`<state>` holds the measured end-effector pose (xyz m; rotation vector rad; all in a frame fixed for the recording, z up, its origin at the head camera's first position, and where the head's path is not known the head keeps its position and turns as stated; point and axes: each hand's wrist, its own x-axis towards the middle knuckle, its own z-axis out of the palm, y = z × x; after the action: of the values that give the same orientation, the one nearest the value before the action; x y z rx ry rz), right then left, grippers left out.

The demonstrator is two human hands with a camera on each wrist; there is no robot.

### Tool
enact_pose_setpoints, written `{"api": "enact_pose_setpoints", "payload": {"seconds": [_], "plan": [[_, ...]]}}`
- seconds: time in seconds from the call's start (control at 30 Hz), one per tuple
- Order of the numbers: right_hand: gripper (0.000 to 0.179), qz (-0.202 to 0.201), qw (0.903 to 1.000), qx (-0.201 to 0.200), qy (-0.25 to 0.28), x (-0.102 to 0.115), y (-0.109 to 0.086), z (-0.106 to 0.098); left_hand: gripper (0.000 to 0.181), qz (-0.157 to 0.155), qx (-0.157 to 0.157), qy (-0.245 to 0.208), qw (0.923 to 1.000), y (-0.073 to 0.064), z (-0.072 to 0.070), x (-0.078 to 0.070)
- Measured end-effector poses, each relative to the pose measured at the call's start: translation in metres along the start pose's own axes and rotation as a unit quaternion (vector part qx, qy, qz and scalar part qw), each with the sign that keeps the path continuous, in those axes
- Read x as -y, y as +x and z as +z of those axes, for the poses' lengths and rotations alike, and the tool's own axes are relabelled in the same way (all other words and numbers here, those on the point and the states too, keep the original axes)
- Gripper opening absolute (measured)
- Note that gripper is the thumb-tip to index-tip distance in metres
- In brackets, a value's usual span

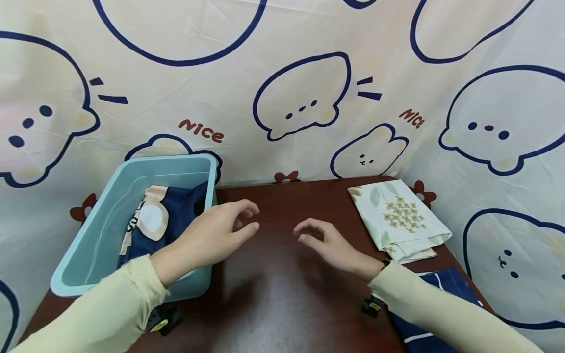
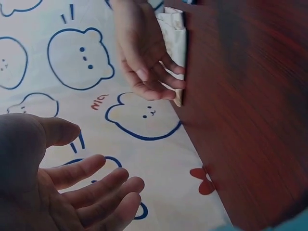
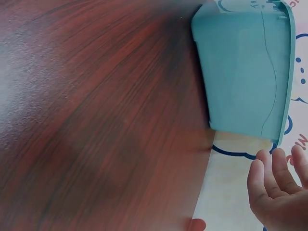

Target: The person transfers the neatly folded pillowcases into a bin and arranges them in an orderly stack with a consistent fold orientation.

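Note:
My left hand (image 1: pixel 216 235) hovers just right of a light blue plastic bin (image 1: pixel 94 211), its fingers loosely bent with nothing in them. Inside the bin lies a dark navy cloth with a beige and white print (image 1: pixel 176 211). Over the table's middle hangs my right hand (image 1: pixel 328 245), also bare, with relaxed fingers. A folded white cloth with a floral print (image 1: pixel 403 215) lies beyond it to the right. In the left wrist view both hands show, the left hand (image 2: pixel 91 187) with spread fingers. The right wrist view catches the right fingers (image 3: pixel 284 178) and the bin's side.
Partly under my right forearm is a folded navy cloth with white lines (image 1: pixel 450 284) on the table's right side. The dark red-brown wooden table (image 1: pixel 282 304) meets a white cartoon-printed curtain (image 1: pixel 300 157) at the back and sides.

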<state>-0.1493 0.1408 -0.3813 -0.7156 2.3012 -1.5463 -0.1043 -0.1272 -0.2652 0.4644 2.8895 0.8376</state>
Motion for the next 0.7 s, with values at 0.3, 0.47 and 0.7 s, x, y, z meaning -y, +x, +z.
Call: {"api": "enact_pose_setpoints", "payload": {"seconds": [0.3,0.47,0.7], "plan": [[0.020,-0.013,0.9997,0.005,-0.021,-0.006,-0.011,-0.008,0.028,0.010,-0.003,-0.052,0.9986,0.010,0.009,-0.008],[0.019,-0.011,0.9991,0.001,-0.040,-0.011,-0.018,-0.013,0.027,0.023,0.010,-0.093,0.9954,0.011,0.018,-0.010],[0.018,0.004,0.9981,0.004,-0.061,-0.018,-0.031,-0.017,0.024,0.032,0.035,-0.155,0.9868,0.013,0.033,-0.010]]}}
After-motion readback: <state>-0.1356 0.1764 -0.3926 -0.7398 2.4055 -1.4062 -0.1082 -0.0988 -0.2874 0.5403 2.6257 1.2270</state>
